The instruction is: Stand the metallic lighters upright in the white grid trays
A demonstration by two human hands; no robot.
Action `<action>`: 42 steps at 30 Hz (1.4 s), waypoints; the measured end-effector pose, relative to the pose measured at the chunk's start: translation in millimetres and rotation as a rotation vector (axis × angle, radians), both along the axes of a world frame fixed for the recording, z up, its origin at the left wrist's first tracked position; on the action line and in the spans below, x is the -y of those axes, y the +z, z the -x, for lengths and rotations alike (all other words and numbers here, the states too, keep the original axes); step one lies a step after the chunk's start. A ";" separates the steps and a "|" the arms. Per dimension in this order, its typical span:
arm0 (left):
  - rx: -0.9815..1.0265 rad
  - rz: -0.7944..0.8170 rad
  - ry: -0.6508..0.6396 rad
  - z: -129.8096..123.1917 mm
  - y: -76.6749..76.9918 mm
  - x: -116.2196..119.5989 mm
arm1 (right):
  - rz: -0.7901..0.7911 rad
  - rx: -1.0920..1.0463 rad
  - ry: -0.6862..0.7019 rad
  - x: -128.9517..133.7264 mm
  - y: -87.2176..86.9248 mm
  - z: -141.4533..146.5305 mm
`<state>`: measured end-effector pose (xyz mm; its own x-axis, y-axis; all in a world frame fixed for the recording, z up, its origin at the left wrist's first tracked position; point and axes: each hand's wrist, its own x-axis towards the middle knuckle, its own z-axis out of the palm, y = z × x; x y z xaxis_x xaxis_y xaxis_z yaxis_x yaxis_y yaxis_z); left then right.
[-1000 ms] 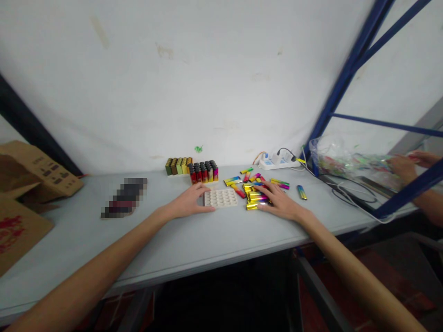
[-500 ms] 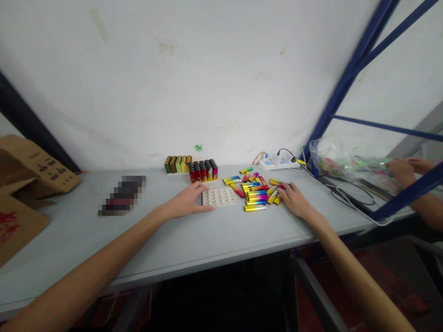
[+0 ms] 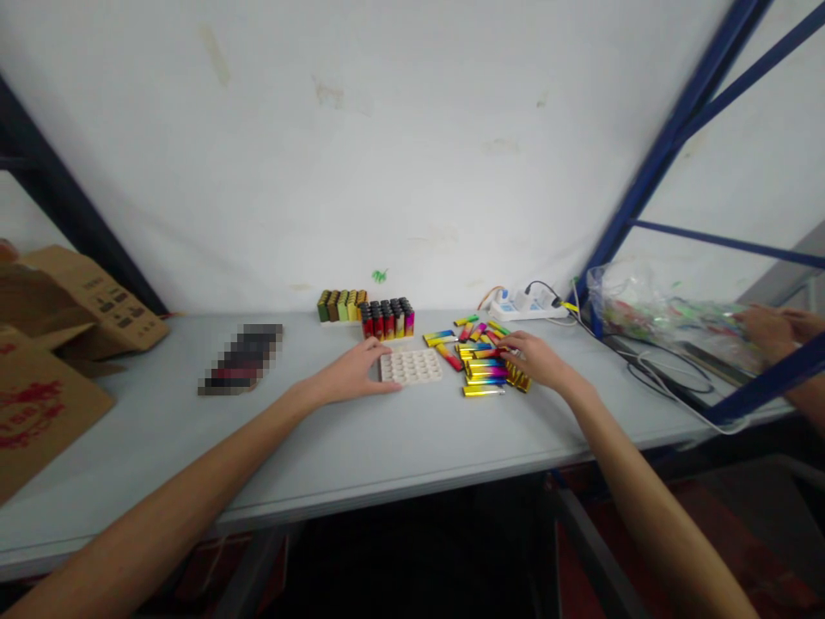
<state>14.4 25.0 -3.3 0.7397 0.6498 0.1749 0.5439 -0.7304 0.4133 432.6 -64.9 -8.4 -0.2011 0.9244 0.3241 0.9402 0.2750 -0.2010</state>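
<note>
A white tray with rows of round holes point(image 3: 412, 368) lies flat on the table. My left hand point(image 3: 351, 371) spans its left end, thumb at the near corner and fingers at the far one. To the right is a loose pile of shiny, multicoloured lighter-like tubes point(image 3: 485, 370), yellow, blue, purple and red. My right hand point(image 3: 534, 359) is over the pile's right side, fingers bent and a little apart, fingertips touching the pieces. No piece shows lifted in it. Behind the tray stands a block of black-topped lighters point(image 3: 387, 322) in upright rows.
Another block of green and yellow pieces point(image 3: 341, 307) stands against the wall. A power strip point(image 3: 527, 305) with cables lies behind the pile. Cardboard boxes point(image 3: 58, 387) are at left, near a blurred-out dark object point(image 3: 243, 359). Past a blue frame point(image 3: 644, 185), another person's hands point(image 3: 773, 331) are by plastic bags.
My right hand has shifted left and inward over the pile, its fingers more bent. My left hand stays at the tray's end. The whole view has swung slightly.
</note>
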 end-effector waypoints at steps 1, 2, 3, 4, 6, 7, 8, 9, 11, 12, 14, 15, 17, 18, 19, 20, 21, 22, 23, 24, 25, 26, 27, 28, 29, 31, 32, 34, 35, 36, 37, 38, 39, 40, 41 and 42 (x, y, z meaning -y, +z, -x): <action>0.000 -0.001 0.001 0.0 -0.3 0.2 | 0.017 0.006 0.013 -2.0 1.5 3.6; -0.001 -0.003 0.002 0.0 -0.6 0.5 | 0.032 0.013 0.020 -3.7 2.8 6.4; 0.000 -0.006 0.002 -0.1 -0.8 0.9 | 0.039 0.018 0.024 -4.8 3.8 8.3; 0.003 -0.009 0.002 -0.2 -1.1 1.3 | 0.040 0.019 0.029 -5.4 4.8 9.1; 0.011 -0.014 0.005 -0.2 -1.2 2.1 | 0.022 -0.011 0.051 -4.7 7.3 8.3; 0.014 -0.015 0.008 -0.3 -1.0 2.5 | 0.009 -0.044 0.064 -3.5 8.9 7.3; 0.017 -0.016 0.011 -0.3 -0.9 2.8 | -0.002 -0.090 0.074 -2.2 10.9 6.3; 0.018 -0.016 0.012 -0.2 -0.7 2.9 | -0.008 -0.149 0.079 -0.7 13.2 5.9; 0.016 -0.015 0.012 -0.2 -0.7 2.6 | -0.014 -0.299 0.078 1.6 18.5 7.9; 0.013 -0.014 0.012 -0.1 -0.9 2.3 | -0.019 -0.390 0.075 2.1 21.4 10.8; 0.008 -0.017 0.010 -0.1 -2.1 1.6 | -0.042 -0.578 0.076 1.7 27.2 21.2; 0.009 -0.021 0.009 -0.1 -3.0 1.4 | -0.050 -0.662 0.085 0.8 30.1 28.5; 0.021 -0.032 0.012 -0.7 -5.1 1.6 | -0.028 -0.804 0.121 -1.8 35.1 46.4; 0.031 -0.039 0.020 -1.3 -6.4 2.1 | 0.009 -0.877 0.147 -3.4 37.0 56.2; 0.043 -0.047 0.033 -2.1 -7.6 2.9 | 0.051 -0.961 0.171 -5.0 38.5 66.0; 0.054 -0.054 0.036 -3.2 -8.8 3.9 | 0.083 -1.046 0.187 -6.5 39.6 75.6; 0.063 -0.060 0.034 -4.5 -9.9 5.0 | 0.115 -1.117 0.204 -7.7 40.3 84.6; 0.072 -0.066 0.029 -6.1 -10.8 6.3 | 0.142 -1.167 0.219 -8.5 40.7 92.8; 0.079 -0.071 0.021 -7.8 -11.6 7.6 | 0.162 -1.191 0.234 -8.7 41.1 100.4; 0.083 -0.076 0.011 -9.6 -12.1 9.0 | 0.178 -1.193 0.248 -8.3 41.5 107.2; 0.081 -0.081 0.005 -11.4 -12.3 10.5 | 0.188 -1.182 0.256 -7.3 42.0 113.2; 0.073 -0.085 0.004 -13.1 -12.2 11.8 | 0.196 -1.163 0.261 -6.0 42.6 118.7; 0.060 -0.087 0.005 -14.5 -11.9 13.1 | 0.202 -1.145 0.262 -4.5 43.1 123.5; 0.045 -0.087 0.009 -15.5 -11.3 14.2 | 0.210 -1.129 0.262 -3.1 43.6 127.5; 0.033 -0.087 0.014 -16.1 -10.6 15.0 | 0.215 -1.118 0.262 -2.1 44.0 130.8; 0.022 -0.080 0.020 -15.6 -8.5 15.7 | 0.210 -1.126 0.262 -1.9 44.4 134.9; 0.022 -0.073 0.019 -14.6 -7.3 15.6 | 0.206 -1.147 0.260 -2.7 44.5 135.8; 0.020 -0.050 0.007 -11.3 -4.5 14.5 | 0.222 -1.216 0.262 -5.4 44.3 135.6; 0.015 -0.035 -0.005 -9.5 -3.1 13.7 | 0.247 -1.251 0.267 -7.0 44.1 135.0; 0.011 -0.022 -0.017 -7.8 -1.8 12.9 | 0.278 -1.277 0.275 -8.6 43.7 134.4; 0.011 -0.013 -0.030 -6.4 -0.6 11.9 | 0.305 -1.295 0.283 -10.2 43.2 133.9; 0.014 -0.006 -0.040 -5.3 0.2 11.0 | 0.324 -1.308 0.288 -11.6 42.5 133.9; 0.021 -0.001 -0.047 -4.6 0.7 10.1 | 0.337 -1.317 0.290 -12.9 41.7 134.3; 0.028 0.000 -0.052 -4.3 0.6 9.3 | 0.346 -1.324 0.290 -14.0 40.7 135.2; 0.034 0.000 -0.055 -4.3 0.1 8.4 | 0.351 -1.333 0.286 -15.0 39.7 136.8; 0.041 -0.003 -0.056 -4.6 -0.8 7.6 | 0.355 -1.343 0.280 -15.8 38.8 138.8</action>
